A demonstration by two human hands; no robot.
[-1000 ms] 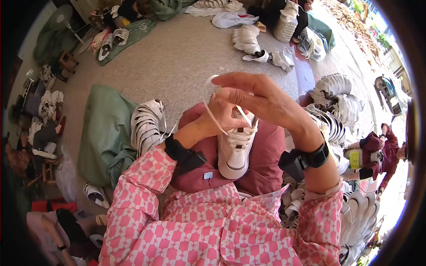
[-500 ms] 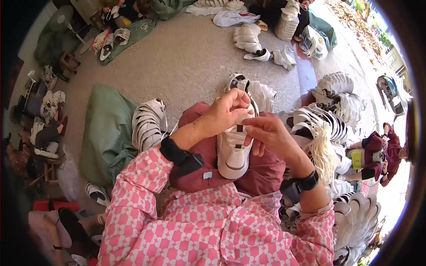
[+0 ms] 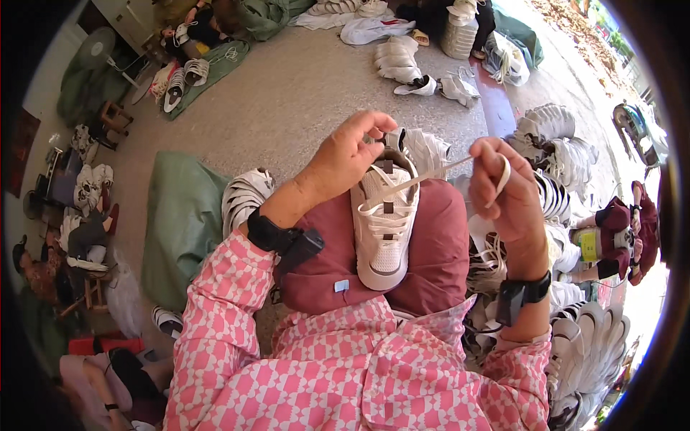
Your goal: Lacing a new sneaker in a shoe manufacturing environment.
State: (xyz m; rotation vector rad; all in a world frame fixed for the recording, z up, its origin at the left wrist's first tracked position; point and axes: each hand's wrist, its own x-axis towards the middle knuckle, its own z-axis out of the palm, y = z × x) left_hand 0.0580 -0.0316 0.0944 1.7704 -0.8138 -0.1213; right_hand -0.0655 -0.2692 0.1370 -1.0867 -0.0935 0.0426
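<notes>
Half a second ago both hands sat close together over the shoe's top; now the right hand (image 3: 512, 194) has drawn out to the right and up, pulling the white shoelace (image 3: 424, 177) taut, while the left hand (image 3: 346, 154) has stayed at the shoe's tongue.

Beyond the hands spreads a grey concrete floor (image 3: 287, 100). A green sack (image 3: 180, 223) lies left of the left wrist, with a stack of white shoes (image 3: 244, 195) between sack and forearm. More white shoe piles (image 3: 568, 154) crowd past the right hand.

The white sneaker (image 3: 384, 223) rests on the person's maroon lap (image 3: 438, 251), directly below and between the two hands, toe toward the body, partly laced. The left fingers are closed, pinching the sneaker's upper edge; the right fingers are closed around the lace end, which loops over them.
</notes>
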